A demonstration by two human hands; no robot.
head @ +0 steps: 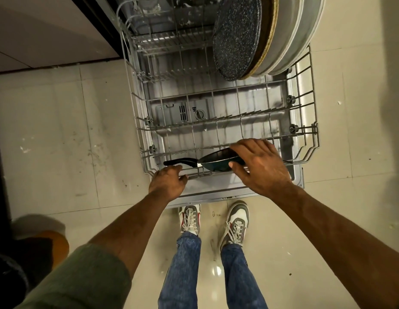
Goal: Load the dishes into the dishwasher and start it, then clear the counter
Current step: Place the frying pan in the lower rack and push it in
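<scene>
The lower rack [225,130] of the dishwasher is pulled out over the open door [218,197], above a pale tiled floor [60,130]. At the rack's far right stand 4 large round pieces on edge, packed face to face: a dark speckled pan [236,39] nearest the middle, a brown disc with a yellowish rim [266,41] behind it, then 2 pale plates [303,34]. They lean toward the rack's left and fill that corner; the rest of the wire tines are bare, with the grey detergent dispenser [185,112] visible through them on the door. At the near edge lies a small dark frying pan [216,163], tilted on its side, its long axis running left to right along the front wires and its black handle [180,162] pointing left. The right hand [258,163] curls over the pan's rim, fingers on the far side and thumb on the near side. The left hand [168,179] grips the rack's front rail just below the handle, without touching it. 2 sneakers [190,219] stand just short of the door's edge.
</scene>
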